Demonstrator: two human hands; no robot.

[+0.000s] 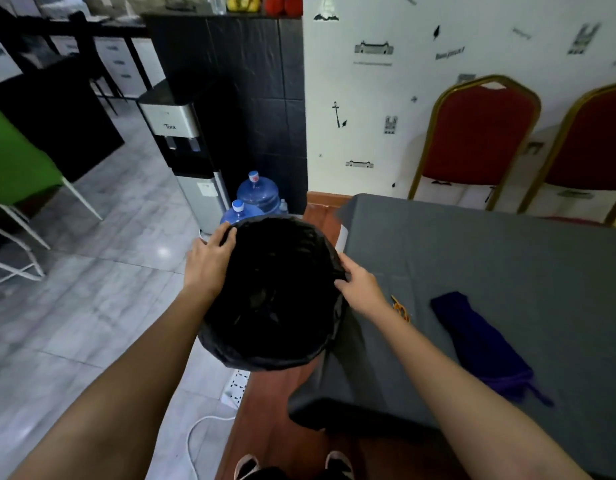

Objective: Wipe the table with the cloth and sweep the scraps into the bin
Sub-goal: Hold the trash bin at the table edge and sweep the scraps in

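Observation:
A round bin [275, 344] lined with a black bag is held beside the left edge of the table [507, 258], which wears a grey cloth cover. My left hand [209, 258] grips the bin's far-left rim. My right hand [360, 289] grips its right rim, next to the table edge. A dark purple cloth [473, 334] lies crumpled on the table to the right of my right arm. Small orange scraps [402, 308] lie on the table just beside my right wrist, partly hidden by it.
Two red chairs with gold frames [479, 140] stand behind the table against the wall. A water dispenser [185, 157] and blue water bottles [258, 195] stand beyond the bin. A white power strip [237, 386] and cable lie on the floor below the bin. A green chair [12, 164] is at left.

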